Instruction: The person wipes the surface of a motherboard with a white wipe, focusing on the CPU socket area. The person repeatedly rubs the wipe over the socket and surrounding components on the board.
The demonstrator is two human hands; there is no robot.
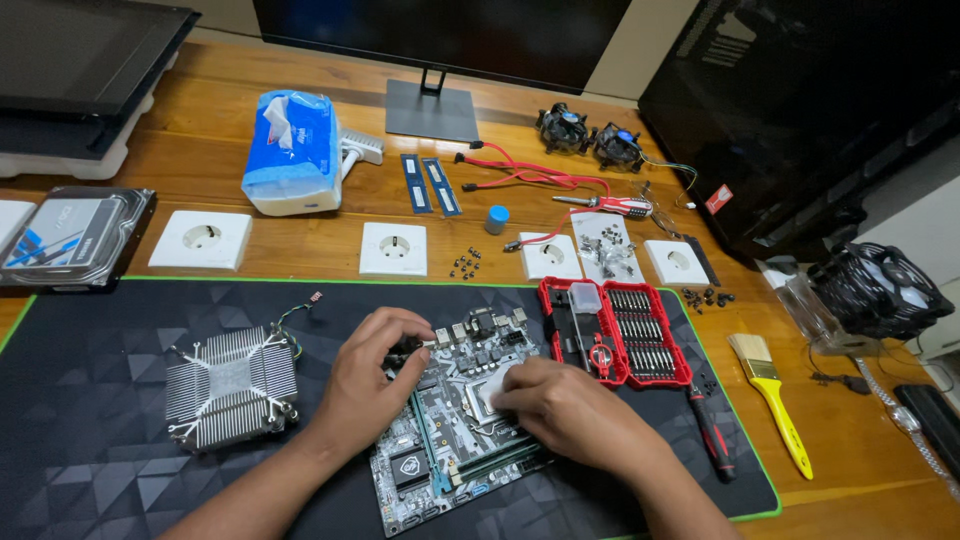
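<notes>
From the head camera, looking down: a motherboard [450, 420] lies on the dark, green-edged mat [100, 470] near the front edge of the worktop [250, 255], roughly at the mat's middle. The left hand [368, 378] rests on the board's left side, fingers curled together around something small and dark at its upper left (too hidden to name). The right hand [570, 412] lies over the board's right half, its fingertips pressed down on the pale square of the processor socket [490, 390]; whether they pinch anything I cannot tell.

A finned aluminium heatsink [232, 388] sits on the mat well to the left, apart from the board. The red screwdriver bit case [615, 333] lies open just beside the board's upper right corner, and a black-and-red screwdriver [712, 432] rests near the mat's right edge. Off the mat, towards the worktop's right edge, lies a yellow-handled brush [772, 398]; loose black screws [465, 263] are scattered behind the mat, between white wall sockets.

What could go wrong, to my eye: fingertips pushing on the socket could bend its contacts or leave grease there. The right forearm passes close to the open bit case, so a careless sweep could tip bits onto the board. The left hand leans on the board, and uneven pressure could shift it on the mat.
</notes>
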